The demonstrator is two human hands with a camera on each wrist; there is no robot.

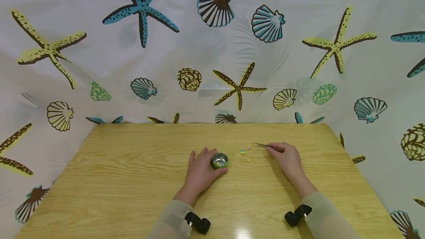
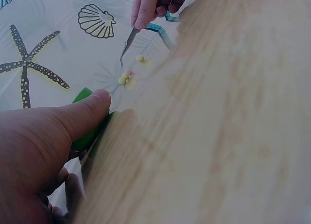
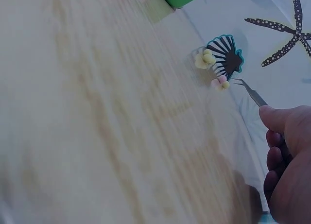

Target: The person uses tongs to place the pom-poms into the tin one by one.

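My left hand (image 1: 200, 172) holds a small round green tin (image 1: 220, 166) upright on the table, thumb on the near side and fingers behind it. Inside the tin, which is silvery, lies a small yellowish ball (image 1: 217, 163). To its right are several small balls: a cluster of yellow and blue balls (image 1: 243, 152), a pinkish ball (image 1: 248, 148) with a yellow one, and a lone yellow ball (image 1: 248, 160). My right hand (image 1: 288, 159) pinches metal tweezers (image 3: 252, 94) with bent tips. Those tips point left, close beside the pinkish ball, and look slightly parted in the right wrist view.
The wooden table (image 1: 132, 187) ends at a hanging cloth (image 1: 206, 54) printed with starfish and shells, behind and at both sides. Black camera mounts (image 1: 197, 222) sit on both sleeves.
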